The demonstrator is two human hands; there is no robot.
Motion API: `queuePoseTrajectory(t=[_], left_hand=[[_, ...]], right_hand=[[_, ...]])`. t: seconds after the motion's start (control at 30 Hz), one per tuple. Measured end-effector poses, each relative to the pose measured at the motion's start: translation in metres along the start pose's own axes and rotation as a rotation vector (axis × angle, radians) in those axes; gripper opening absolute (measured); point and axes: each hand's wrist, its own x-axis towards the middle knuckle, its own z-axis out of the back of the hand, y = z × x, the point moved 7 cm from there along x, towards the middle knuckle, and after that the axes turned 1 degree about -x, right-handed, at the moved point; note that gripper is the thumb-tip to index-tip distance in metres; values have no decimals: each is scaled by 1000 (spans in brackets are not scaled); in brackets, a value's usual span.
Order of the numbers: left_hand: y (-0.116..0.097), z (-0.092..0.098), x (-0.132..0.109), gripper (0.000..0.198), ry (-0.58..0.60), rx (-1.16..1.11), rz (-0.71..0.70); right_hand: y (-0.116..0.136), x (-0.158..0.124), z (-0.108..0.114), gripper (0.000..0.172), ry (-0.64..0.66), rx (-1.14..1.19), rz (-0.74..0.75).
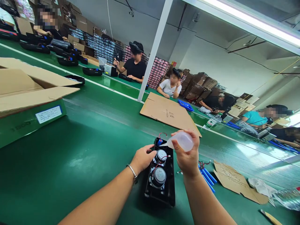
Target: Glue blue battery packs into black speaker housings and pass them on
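A black speaker housing [171, 187] lies on the green bench in front of me, its inside facing up. Two round silver speaker drivers [159, 175] sit in it, with thin red and black wires. At the far end is a blue cylindrical part [159, 142]. My left hand [143, 158] grips the housing's left edge, fingers partly hidden behind it. My right hand [187, 153] is wrapped around a translucent squeeze bottle [184, 141], tilted so its narrow nozzle points left and down beside the blue part. Whether liquid comes out is too small to see.
Blue battery cells [207, 177] with wires and a torn cardboard piece [239, 182] lie to the right, near a plastic bottle [289, 198]. A large cardboard sheet [170, 112] lies beyond the housing. An open carton [32, 115] stands left. Several co-workers sit across the line.
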Motion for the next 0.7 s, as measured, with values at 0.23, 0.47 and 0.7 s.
queuePoseTrajectory(t=[0.23, 0.47, 0.7], left_hand=[[1, 0, -2, 54, 24, -28, 9], [2, -1, -1, 55, 26, -42, 11], [1, 0, 0, 53, 34, -43, 7]], right_hand=[[-4, 0, 3, 47, -16, 6, -12], [-5, 2, 7, 46, -47, 8, -1], [-15, 0, 11, 46, -94, 37, -18]])
